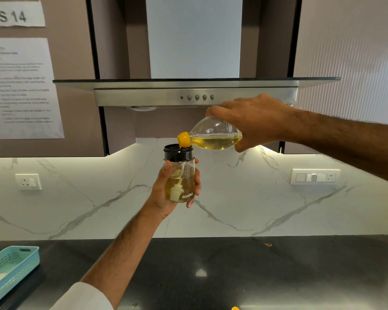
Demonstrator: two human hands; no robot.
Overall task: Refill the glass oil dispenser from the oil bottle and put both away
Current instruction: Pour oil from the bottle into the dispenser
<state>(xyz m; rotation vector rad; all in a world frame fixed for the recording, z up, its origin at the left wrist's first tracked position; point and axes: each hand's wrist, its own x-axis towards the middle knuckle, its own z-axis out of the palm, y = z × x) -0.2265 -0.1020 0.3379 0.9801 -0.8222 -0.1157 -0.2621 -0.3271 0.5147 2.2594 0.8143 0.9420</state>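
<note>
Left hand (166, 193) gripping dispenser (180, 175), right hand (253, 117) tilting oil bottle (213, 137) above

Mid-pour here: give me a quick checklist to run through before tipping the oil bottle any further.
1. Left hand grips glass dispenser firmly: ok.
2. Dispenser upright: ok.
3. Right hand holds oil bottle tilted, yellow spout at the black collar: ok.
4. Spout centred over the opening: cannot tell.
5. Room left in dispenser: ok, oil sits around half full.
6. Countertop below free of spilled oil: cannot tell; small orange specks lie there.
</note>
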